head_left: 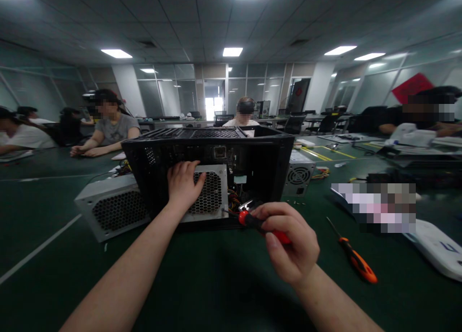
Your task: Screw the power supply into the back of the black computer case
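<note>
A black computer case (pixel 260 161) lies in front of me with its open side facing me. Inside it sits a grey power supply (pixel 207 192) with a honeycomb grille. My left hand (pixel 186 183) rests on the power supply's upper left part, fingers spread. In my right hand (pixel 290 238) is a red and black screwdriver (pixel 249 220), its handle wrapped by the fingers. The shaft points left, and its tip is near the power supply's lower right corner; whether it touches a screw is too small to tell. Coloured wires (pixel 234 197) show beside the power supply.
A second power supply (pixel 115 204) stands left of the case, a third (pixel 299 175) behind its right side. An orange screwdriver (pixel 355 257) lies at the right, near a white device (pixel 438 248). Small screws (pixel 298 203) lie on the green table (pixel 224 284). Several people sit around.
</note>
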Available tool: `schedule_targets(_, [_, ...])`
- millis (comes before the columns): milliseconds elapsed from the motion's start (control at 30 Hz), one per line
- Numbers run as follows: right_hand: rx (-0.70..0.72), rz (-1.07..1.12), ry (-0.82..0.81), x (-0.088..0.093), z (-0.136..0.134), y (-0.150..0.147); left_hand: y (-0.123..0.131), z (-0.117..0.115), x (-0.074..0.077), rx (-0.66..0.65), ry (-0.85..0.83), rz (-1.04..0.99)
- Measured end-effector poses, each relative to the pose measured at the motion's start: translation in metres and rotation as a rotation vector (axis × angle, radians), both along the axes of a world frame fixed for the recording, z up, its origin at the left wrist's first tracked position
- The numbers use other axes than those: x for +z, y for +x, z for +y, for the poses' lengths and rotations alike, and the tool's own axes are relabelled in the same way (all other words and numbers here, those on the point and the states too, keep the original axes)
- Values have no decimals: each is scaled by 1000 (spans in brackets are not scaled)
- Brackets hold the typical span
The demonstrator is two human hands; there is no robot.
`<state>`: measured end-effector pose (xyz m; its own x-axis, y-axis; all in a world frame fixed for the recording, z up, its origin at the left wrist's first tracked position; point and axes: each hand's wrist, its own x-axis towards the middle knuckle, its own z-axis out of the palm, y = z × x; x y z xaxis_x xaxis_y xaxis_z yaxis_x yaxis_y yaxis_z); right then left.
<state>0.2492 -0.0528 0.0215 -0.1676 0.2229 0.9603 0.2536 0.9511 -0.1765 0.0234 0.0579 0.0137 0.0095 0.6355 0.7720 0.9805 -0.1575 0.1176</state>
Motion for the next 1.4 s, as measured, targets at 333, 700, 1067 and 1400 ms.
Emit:
schedule_targets(333, [17,0,-4,0,1,-2,0,0,0,1,9,9])
schedule_targets(700, [48,-15,-5,2,1,-1,0,-2,2,1,-24,-9])
schedule_targets(1067, [10,-165,-141,11,-3,9,0,-2,1,-5,-2,-15])
schedule_targets(1400, [-317,-466,-191,5,-42,9,2,-2,4,1,-48,-50])
